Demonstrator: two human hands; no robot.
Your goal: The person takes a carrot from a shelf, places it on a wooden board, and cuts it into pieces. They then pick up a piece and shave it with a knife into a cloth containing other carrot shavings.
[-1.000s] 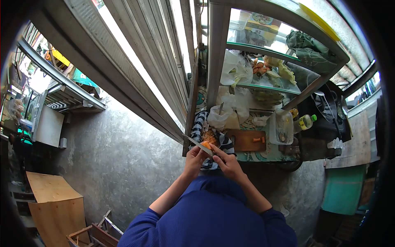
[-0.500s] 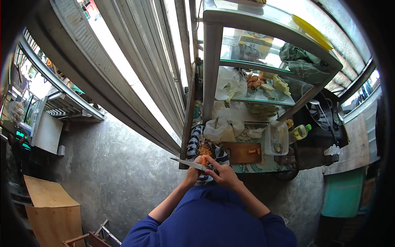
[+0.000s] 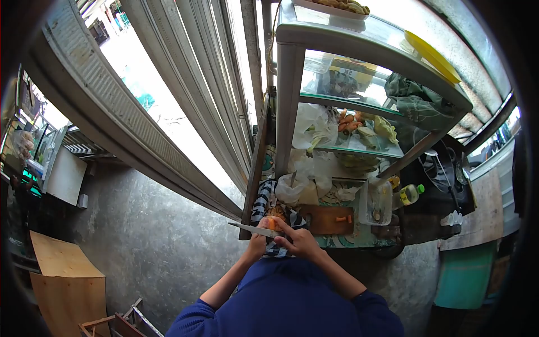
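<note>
My left hand [image 3: 259,238] is closed around an orange carrot [image 3: 272,224] at the near edge of the work table. A long knife [image 3: 250,228] lies across the carrot, its blade pointing left; my right hand [image 3: 300,242] grips the handle end, and its fingers reach toward the carrot. Just beyond both hands, a pile of orange peelings or pieces [image 3: 276,210] sits on a black-and-white checked cloth [image 3: 260,209]. To the right, cut carrot pieces [image 3: 343,218] rest on a brown cutting board [image 3: 317,220].
A clear plastic container [image 3: 375,203] and a bottle with a green cap [image 3: 409,195] stand right of the board. Behind rises a glass display case [image 3: 290,101] holding carrots [image 3: 349,122] and leafy vegetables. Folding metal shutters [image 3: 168,84] run along the left.
The view has tilted and shifted slightly, so the table and case sit a little lower in it. Both hands stay together at the carrot, with the knife still across it.
</note>
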